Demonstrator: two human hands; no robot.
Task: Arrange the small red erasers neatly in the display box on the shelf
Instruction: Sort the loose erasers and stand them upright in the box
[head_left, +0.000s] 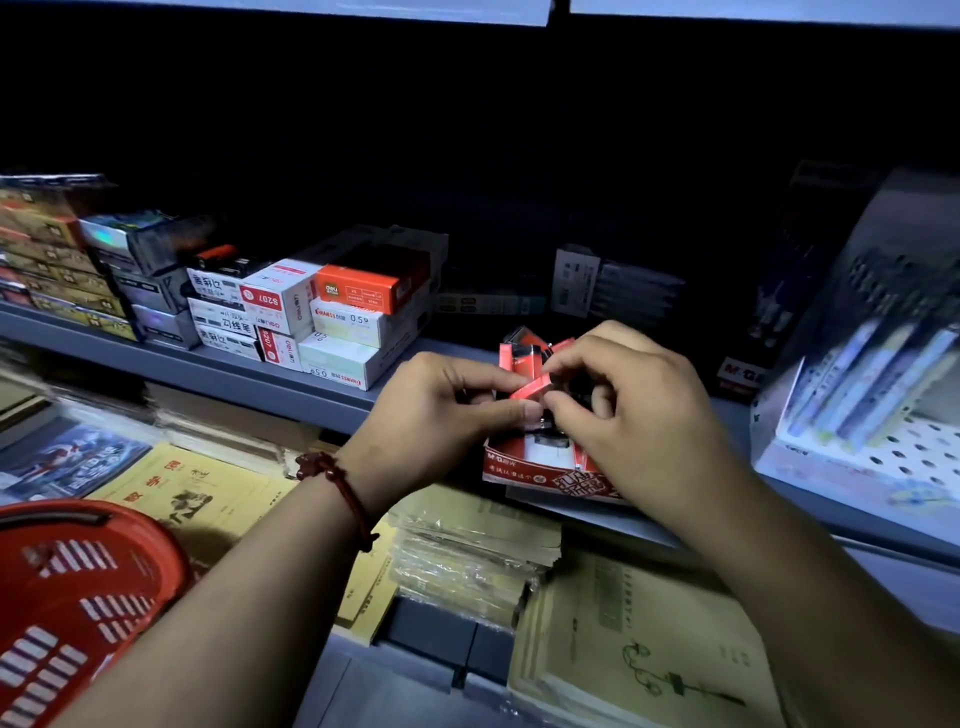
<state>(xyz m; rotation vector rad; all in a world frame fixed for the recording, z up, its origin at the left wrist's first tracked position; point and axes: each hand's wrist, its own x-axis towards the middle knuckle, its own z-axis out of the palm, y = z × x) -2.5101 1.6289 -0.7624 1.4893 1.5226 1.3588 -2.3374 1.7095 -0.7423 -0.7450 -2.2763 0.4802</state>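
Looking down from the head camera, the left hand (436, 410) and right hand (634, 400) meet at the centre of the frame, just above the red display box (540, 475) on the grey shelf (270, 379). Between them is one small red eraser (532, 388), tilted: the left thumb and forefinger pinch its near end, while the right hand's curled fingers pinch the other end. More erasers (522, 356) stand upright in the box behind the hands. A red bead bracelet (340, 486) circles the left wrist. Stacked stationery boxes (337, 306) fill the shelf at centre left, pen packs (857, 389) hang at the right edge, a red basket (78, 597) sits at lower left, and notebooks (649, 654) lie along the bottom
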